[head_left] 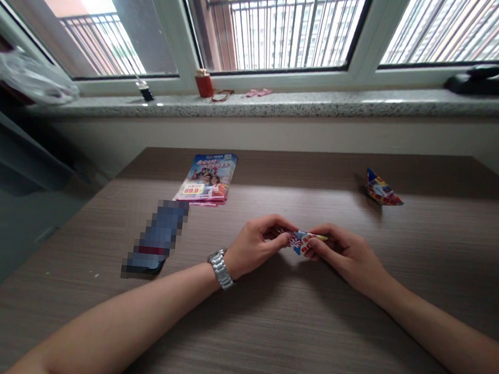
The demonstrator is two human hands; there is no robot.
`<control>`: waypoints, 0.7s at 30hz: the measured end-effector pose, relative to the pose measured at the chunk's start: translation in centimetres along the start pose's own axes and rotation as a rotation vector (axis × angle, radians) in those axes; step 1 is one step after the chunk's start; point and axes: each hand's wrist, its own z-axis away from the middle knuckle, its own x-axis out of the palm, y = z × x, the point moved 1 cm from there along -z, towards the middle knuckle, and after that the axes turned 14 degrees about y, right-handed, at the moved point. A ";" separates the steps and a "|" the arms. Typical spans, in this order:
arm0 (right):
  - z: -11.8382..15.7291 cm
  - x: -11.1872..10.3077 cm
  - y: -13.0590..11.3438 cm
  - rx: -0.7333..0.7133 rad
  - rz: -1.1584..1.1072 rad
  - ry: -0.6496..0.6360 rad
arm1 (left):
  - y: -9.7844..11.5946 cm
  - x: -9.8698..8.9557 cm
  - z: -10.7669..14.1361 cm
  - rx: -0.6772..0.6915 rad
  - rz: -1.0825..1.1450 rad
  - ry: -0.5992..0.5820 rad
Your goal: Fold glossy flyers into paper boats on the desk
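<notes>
Between both hands, just above the table, is a small folded paper [299, 242] printed in blue, red and white. My left hand [262, 239], with a metal watch at the wrist, pinches its left end between thumb and fingers. On the right end, my right hand [343, 252] grips the paper the same way. Part of the paper is hidden behind the fingers. Farther back to the right, a folded paper boat [382, 190] with similar bright print stands on the table, apart from the hands.
A stack of printed flyers [209, 177] lies at the back left of the brown table [262, 339]. Nearer to me is a dark, blurred-out phone [157, 240]. The granite windowsill [309, 108] carries a red lighter-like container [204, 83], a plastic bag [32, 78] and a black device [486, 82].
</notes>
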 end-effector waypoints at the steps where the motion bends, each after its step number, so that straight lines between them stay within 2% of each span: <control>1: 0.0 0.0 0.0 0.004 -0.003 -0.002 | 0.1 0.0 0.0 0.014 -0.018 0.004; 13: 0.0 0.0 0.5 -0.030 0.031 -0.111 | 0.1 0.2 0.2 0.087 -0.095 -0.029; 18: 0.0 0.0 0.3 -0.016 0.029 -0.091 | 0.3 0.3 0.2 0.095 -0.085 -0.038; 21: -0.1 -0.1 0.3 -0.001 0.027 -0.028 | 0.1 0.3 0.2 0.039 -0.022 -0.036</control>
